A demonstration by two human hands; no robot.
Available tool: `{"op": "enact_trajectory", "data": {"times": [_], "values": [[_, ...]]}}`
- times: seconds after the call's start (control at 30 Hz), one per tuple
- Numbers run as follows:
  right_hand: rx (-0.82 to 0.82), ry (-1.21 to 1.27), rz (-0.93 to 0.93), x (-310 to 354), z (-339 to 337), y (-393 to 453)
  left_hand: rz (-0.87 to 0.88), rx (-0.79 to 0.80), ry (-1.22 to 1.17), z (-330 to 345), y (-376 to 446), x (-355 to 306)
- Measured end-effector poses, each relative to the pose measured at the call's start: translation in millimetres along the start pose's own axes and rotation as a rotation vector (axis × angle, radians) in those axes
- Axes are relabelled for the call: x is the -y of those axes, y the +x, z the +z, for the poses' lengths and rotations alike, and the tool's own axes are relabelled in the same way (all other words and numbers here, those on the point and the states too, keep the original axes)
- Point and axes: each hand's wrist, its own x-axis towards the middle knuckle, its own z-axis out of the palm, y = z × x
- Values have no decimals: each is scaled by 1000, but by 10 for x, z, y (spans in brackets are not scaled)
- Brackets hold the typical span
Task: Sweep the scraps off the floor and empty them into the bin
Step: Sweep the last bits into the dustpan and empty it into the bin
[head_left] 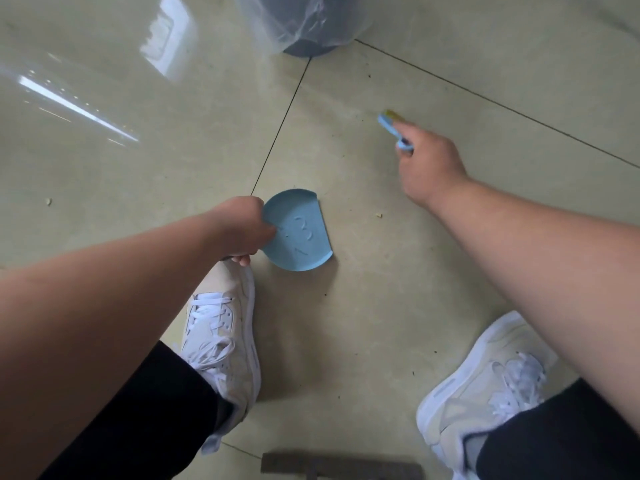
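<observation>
Left hand [239, 230] grips blue dustpan [298, 232], pan looks empty; right hand [427, 164] grips small brush [389, 124]. Lined bin [304, 26] beyond, contents unseen.

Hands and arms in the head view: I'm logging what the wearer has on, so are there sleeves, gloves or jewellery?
None show. The left hand and right hand are gloveless, without rings or watch. Both forearms are bare to the frame edge; no sleeves in view.

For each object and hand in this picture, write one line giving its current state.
Dustpan: on the floor, gripped, looks empty.
Brush: gripped, reaching forward.
Left hand: closed on the dustpan.
Right hand: closed on the brush.
Bin: upright, lined with a clear bag.
Scraps: loose on the floor.
</observation>
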Motion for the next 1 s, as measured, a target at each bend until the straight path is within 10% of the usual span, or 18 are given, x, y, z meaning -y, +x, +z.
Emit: {"op": "enact_trajectory", "data": {"times": [0.3, 0.47, 0.67, 1.0], "values": [[432, -166, -447, -112, 477, -980, -2, 42, -7, -15, 105, -18], [364, -98, -503, -254, 188, -984, 37, 64, 14, -9, 134, -52], [-82, -102, -198, -587, -120, -377, 59, 43, 52, 3, 128, -215], [53, -127, 75, -202, 551, -1180, -3, 101, -6, 234, 176, -673]]}}
